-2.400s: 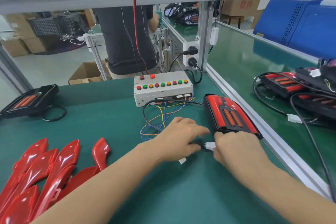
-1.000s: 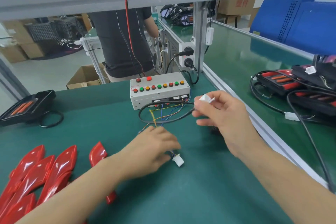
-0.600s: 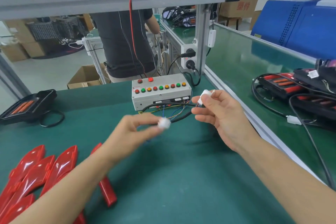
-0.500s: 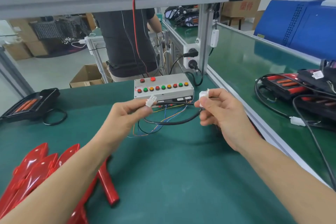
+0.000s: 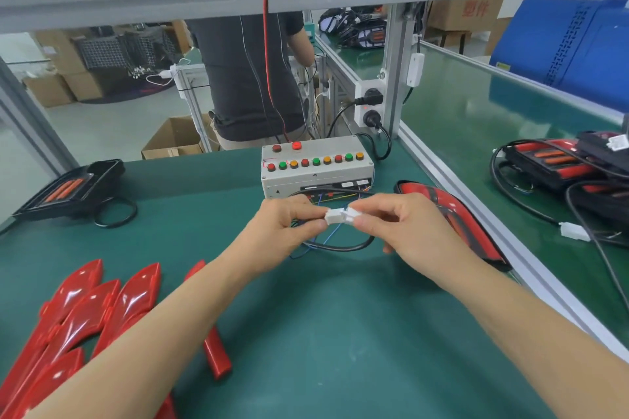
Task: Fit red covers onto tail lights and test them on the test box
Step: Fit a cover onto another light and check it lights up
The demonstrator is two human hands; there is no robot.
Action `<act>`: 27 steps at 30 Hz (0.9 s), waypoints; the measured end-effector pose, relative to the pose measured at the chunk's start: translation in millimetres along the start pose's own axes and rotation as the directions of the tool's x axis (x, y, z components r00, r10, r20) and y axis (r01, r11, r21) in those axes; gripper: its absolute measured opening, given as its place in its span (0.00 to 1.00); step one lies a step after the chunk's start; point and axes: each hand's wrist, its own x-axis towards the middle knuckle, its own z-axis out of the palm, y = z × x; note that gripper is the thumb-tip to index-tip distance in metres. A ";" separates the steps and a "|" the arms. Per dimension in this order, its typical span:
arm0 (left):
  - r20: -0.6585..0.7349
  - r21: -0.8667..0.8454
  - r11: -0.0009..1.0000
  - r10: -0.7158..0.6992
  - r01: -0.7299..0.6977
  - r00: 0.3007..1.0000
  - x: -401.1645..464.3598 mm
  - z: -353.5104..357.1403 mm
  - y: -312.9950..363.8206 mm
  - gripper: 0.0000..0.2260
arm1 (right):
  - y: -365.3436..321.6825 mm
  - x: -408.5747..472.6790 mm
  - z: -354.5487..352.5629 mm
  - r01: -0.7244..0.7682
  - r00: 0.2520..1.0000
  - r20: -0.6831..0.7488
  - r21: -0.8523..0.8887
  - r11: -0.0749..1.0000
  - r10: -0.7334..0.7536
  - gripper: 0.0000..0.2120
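My left hand (image 5: 279,231) pinches the test box's white connector (image 5: 333,216), which trails coloured wires. My right hand (image 5: 405,228) pinches the tail light's white connector (image 5: 352,214) on a black cable (image 5: 343,246). The two connectors meet end to end above the green mat, in front of the grey test box (image 5: 316,165) with its row of coloured buttons. The tail light (image 5: 452,214) with a red cover fitted lies on the mat to the right, partly behind my right hand. Several loose red covers (image 5: 85,313) lie at the lower left.
A black tail light without a cover (image 5: 68,189) and its coiled cable sit at the far left. More tail lights with cables (image 5: 558,167) lie on the conveyor belt at the right, beyond an aluminium rail (image 5: 476,214). A person stands behind the bench.
Both hands lifted the connectors off the mat and brought them together; half a second ago they were held apart, now they touch end to end.
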 end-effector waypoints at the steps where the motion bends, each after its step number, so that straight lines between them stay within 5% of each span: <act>1: 0.006 0.011 1.000 0.001 -0.001 1.000 0.1 -0.4 0.0 0.12 | -0.2 0.9 0.1 0.013 1.000 0.009 -0.034 0.999 -0.012 0.06; 7: -0.033 0.189 0.978 0.097 -0.090 0.995 -0.9 1.8 -0.7 0.08 | 1.2 1.0 3.3 0.057 0.998 0.031 -0.229 0.972 -0.052 0.06; 13: -0.059 0.435 0.875 0.262 -0.212 0.963 -2.5 11.2 0.4 0.06 | -0.9 4.3 7.6 0.021 0.998 0.060 -0.212 0.977 -0.009 0.06; 21: 0.049 0.387 0.886 0.258 -0.256 0.965 1.0 9.6 -3.3 0.08 | -3.1 4.6 16.5 0.023 0.999 0.030 -0.300 0.954 -0.015 0.05; 27: 0.098 0.505 0.822 0.249 -0.263 0.964 3.4 25.8 -5.3 0.09 | -11.8 -4.8 8.1 0.085 0.996 0.065 -0.657 0.749 -0.056 0.15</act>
